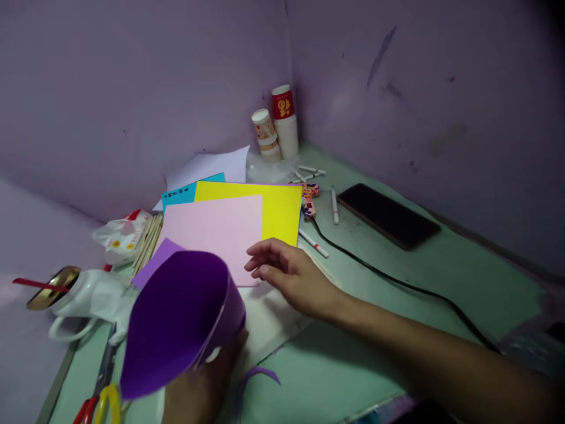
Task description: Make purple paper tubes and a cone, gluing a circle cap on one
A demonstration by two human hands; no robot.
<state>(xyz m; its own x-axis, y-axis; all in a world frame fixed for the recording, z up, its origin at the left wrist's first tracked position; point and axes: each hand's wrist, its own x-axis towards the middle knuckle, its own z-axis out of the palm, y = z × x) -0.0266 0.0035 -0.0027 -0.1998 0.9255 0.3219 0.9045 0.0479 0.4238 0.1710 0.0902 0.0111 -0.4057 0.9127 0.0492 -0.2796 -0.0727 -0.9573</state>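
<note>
Rolled into a wide-mouthed cone, a sheet of purple paper (176, 318) is gripped from below by my left hand (212, 377). The cone's mouth tilts toward me, and most of the left fingers are hidden behind it. My right hand (282, 268) hovers over the pink sheet (216, 229) with its fingers loosely curled apart, holding nothing. Beneath the pink sheet lie a yellow sheet (282, 212) and a blue sheet (176, 197). A thin purple paper strip (265, 372) rests on the table near the left wrist.
Scissors (103, 383) and a white mug-like container (92, 294) stand at left, beside wooden sticks (148, 238) and a plastic packet (123, 235). Stacked paper cups (286, 129) occupy the back corner. A phone (388, 215), a black cable (375, 268) and several white markers (313, 242) lie right.
</note>
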